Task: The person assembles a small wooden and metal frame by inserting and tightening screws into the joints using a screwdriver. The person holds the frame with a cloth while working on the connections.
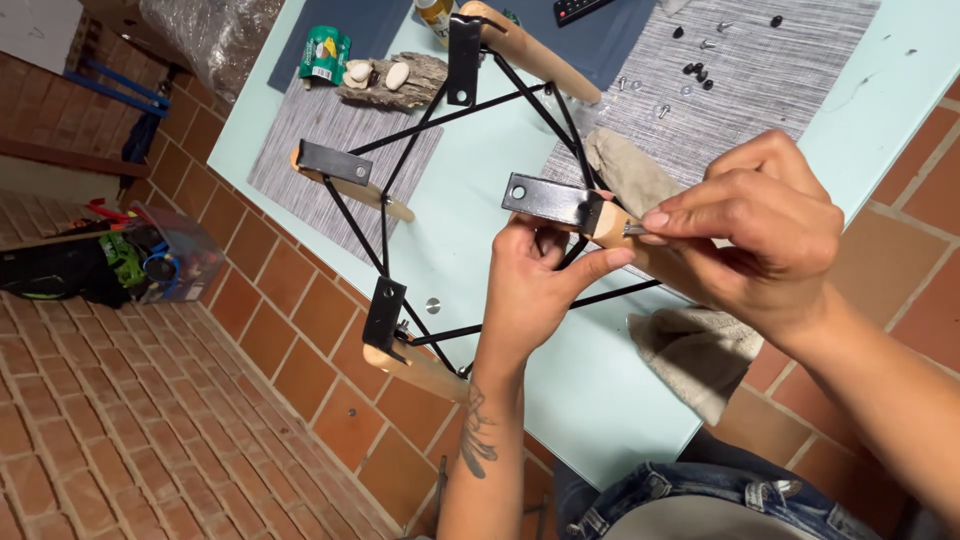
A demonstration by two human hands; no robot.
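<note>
A black metal rod frame point(470, 105) with several wooden legs capped by black brackets lies over the pale green table point(590, 400). My left hand point(540, 285) grips the nearest wooden leg just under its black bracket point(550, 200). My right hand point(760, 235) pinches a small metal tool or screw point(634, 230) against the side of that leg. Other legs stick out at the left point(350, 180), the bottom point(410, 365) and the top point(530, 45).
Loose screws and black caps point(695, 72) lie on a grey woven mat point(760, 70). A beige cloth point(690, 350) sits under my right wrist. A bark piece with shells point(395, 78), a green packet point(325, 52) and a remote are at the far end. A tool bin point(165, 260) stands on the brick floor.
</note>
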